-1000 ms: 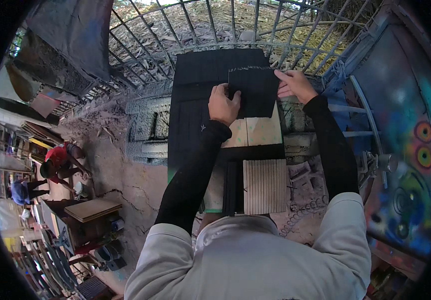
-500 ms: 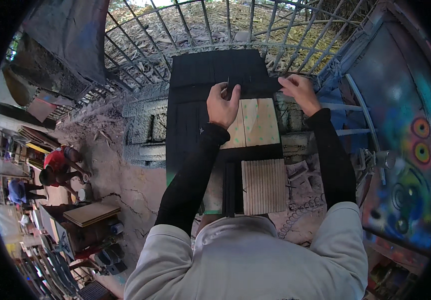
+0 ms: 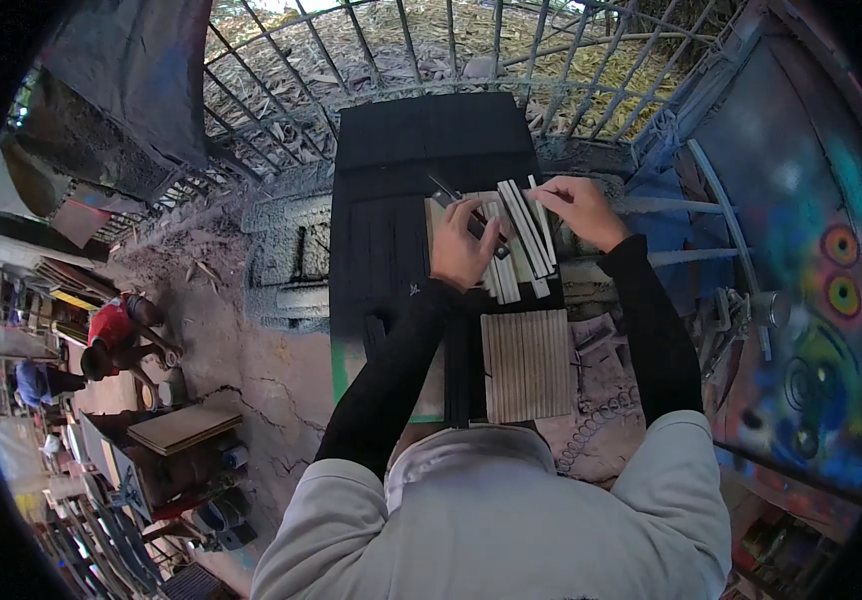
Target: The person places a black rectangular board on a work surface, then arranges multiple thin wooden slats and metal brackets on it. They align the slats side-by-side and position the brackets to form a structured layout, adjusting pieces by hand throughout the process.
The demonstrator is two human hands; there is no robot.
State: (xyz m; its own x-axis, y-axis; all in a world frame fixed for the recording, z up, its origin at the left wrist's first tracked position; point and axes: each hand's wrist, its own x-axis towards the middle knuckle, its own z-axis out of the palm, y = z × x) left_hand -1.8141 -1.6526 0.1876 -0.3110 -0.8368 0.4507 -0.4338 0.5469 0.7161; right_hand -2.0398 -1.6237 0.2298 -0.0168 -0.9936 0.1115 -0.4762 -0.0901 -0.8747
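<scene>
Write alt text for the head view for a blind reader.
A person's left hand holds a slim dark tool over pale strips on a black surface, the right hand at the strips' far ends; a ribbed panel lies nearer the person, metal bars stand beyond.
</scene>
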